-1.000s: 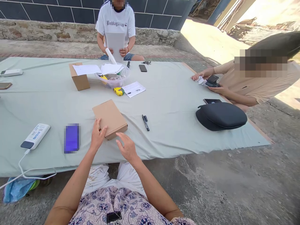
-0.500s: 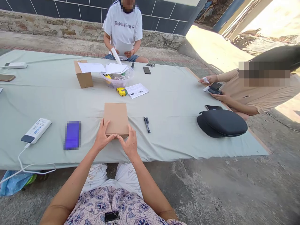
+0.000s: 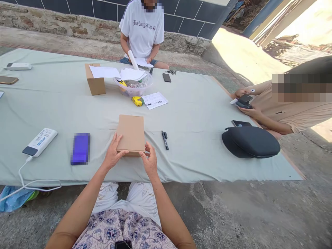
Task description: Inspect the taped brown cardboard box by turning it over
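Note:
A closed brown cardboard box (image 3: 131, 133) lies flat on the cloth right in front of me. My left hand (image 3: 114, 152) grips its near left corner, with the fingers along the left side and the thumb across the front edge. At the near right corner is my right hand (image 3: 149, 160), its thumb by the front edge and its fingers apart beside the right side. Whether those right fingers touch the box, I cannot tell. A black marker pen (image 3: 165, 140) with a clip lies to the right of the box, and a blurred purple packet (image 3: 80, 148) to its left.
On the cloth-covered table (image 3: 186, 114) stand a plastic basket (image 3: 135, 90) with papers, an upright carton (image 3: 97, 86) and a yellow tape measure (image 3: 137, 101). A white power bank (image 3: 40, 142) has a cable. A black case (image 3: 251, 141) sits right. Two people sit at the table.
My right hand has moved right, away from my left thumb, to the box's near right corner. The person opposite has lowered the paper. The view has shifted slightly.

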{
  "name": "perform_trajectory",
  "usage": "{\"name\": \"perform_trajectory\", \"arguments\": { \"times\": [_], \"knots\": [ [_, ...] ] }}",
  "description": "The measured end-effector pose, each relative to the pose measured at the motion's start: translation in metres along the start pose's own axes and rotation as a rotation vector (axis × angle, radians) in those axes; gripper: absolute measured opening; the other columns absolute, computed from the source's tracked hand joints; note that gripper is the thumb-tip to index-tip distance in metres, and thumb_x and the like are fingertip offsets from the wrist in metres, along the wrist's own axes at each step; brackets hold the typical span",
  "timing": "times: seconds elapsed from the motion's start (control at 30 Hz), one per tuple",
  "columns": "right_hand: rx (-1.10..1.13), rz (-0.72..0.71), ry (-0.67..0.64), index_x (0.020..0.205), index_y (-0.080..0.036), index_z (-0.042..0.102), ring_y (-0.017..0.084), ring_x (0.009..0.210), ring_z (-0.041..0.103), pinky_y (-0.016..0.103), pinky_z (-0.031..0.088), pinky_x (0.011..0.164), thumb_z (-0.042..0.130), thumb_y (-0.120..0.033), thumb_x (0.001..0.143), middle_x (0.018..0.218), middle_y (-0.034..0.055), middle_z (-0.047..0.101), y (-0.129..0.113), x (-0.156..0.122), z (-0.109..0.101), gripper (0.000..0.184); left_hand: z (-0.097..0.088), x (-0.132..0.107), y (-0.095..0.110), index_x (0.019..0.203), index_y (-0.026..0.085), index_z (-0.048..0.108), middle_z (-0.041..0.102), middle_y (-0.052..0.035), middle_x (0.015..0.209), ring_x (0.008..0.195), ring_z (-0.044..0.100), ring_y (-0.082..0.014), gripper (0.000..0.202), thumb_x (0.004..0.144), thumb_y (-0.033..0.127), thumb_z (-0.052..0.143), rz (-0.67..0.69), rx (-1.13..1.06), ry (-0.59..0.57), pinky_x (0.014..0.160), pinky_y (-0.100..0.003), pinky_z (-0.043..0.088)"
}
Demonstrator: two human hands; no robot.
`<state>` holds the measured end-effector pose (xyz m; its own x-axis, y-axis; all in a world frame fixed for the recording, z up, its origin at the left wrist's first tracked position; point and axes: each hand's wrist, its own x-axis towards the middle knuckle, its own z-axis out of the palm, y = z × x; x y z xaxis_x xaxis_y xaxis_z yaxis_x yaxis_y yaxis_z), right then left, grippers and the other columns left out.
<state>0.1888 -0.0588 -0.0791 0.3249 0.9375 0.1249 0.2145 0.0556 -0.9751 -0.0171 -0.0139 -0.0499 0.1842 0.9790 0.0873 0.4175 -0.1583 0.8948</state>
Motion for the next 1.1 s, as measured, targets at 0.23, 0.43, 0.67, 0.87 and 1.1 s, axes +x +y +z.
{"name": "perform_trajectory", "arguments": {
  "times": [0.23, 0.43, 0.67, 0.87, 1.1],
  "knots": [
    [0.113, -0.004, 0.001, 0.124, -0.018, 0.063, 0.025, 0.115, 0.066, 0.038, 0.061, 0.087, 0.062, -0.053, 0.089, 0.124, 0.0148, 0.068, 0.005, -0.002, 0.000, 0.050, 0.012, -0.008, -0.011, 0.163, 0.021, 0.015, 0.019, -0.0152, 0.172, 0.160, 0.021, -0.0308, 0.103, 0.084, 0.066, 0.064, -0.017, -0.195, 0.071, 0.131, -0.050, 0.020],
    [0.134, 0.009, 0.015, 0.126, -0.017, 0.062, 0.024, 0.116, 0.065, 0.037, 0.060, 0.088, 0.061, -0.056, 0.089, 0.128, 0.0159, 0.066, 0.008, -0.004, 0.004, 0.054, 0.016, -0.009, -0.012, 0.164, 0.020, 0.013, 0.019, -0.0162, 0.172, 0.160, 0.020, -0.0308, 0.103, 0.085, 0.068, 0.061, -0.010, -0.210, 0.089, 0.131, -0.048, 0.021],
    [-0.064, 0.049, -0.028, 0.130, -0.017, 0.061, 0.026, 0.111, 0.066, 0.040, 0.059, 0.088, 0.055, -0.059, 0.090, 0.126, 0.0162, 0.068, 0.024, -0.010, 0.006, 0.058, 0.022, -0.016, -0.009, 0.163, 0.022, 0.014, 0.023, -0.0150, 0.171, 0.160, 0.022, -0.0292, 0.099, 0.088, 0.067, 0.060, -0.031, -0.221, 0.141, 0.131, -0.047, 0.021],
    [-0.132, 0.069, -0.059, 0.131, -0.016, 0.062, 0.027, 0.108, 0.069, 0.047, 0.059, 0.095, 0.057, -0.044, 0.089, 0.122, 0.0159, 0.072, 0.032, -0.014, 0.006, 0.051, 0.023, -0.016, -0.008, 0.163, 0.021, 0.017, 0.026, -0.0155, 0.170, 0.158, 0.026, -0.0292, 0.097, 0.088, 0.067, 0.059, -0.028, -0.261, 0.157, 0.130, -0.046, 0.025],
    [-0.019, 0.027, 0.026, 0.134, -0.017, 0.061, 0.025, 0.120, 0.066, 0.044, 0.060, 0.099, 0.056, -0.043, 0.090, 0.133, 0.0173, 0.063, 0.025, -0.015, 0.003, 0.051, 0.033, -0.026, -0.008, 0.163, 0.022, 0.010, 0.028, -0.0154, 0.169, 0.155, 0.034, -0.0278, 0.101, 0.088, 0.072, 0.054, -0.100, -0.393, 0.181, 0.127, -0.044, 0.034]
  ]
}}
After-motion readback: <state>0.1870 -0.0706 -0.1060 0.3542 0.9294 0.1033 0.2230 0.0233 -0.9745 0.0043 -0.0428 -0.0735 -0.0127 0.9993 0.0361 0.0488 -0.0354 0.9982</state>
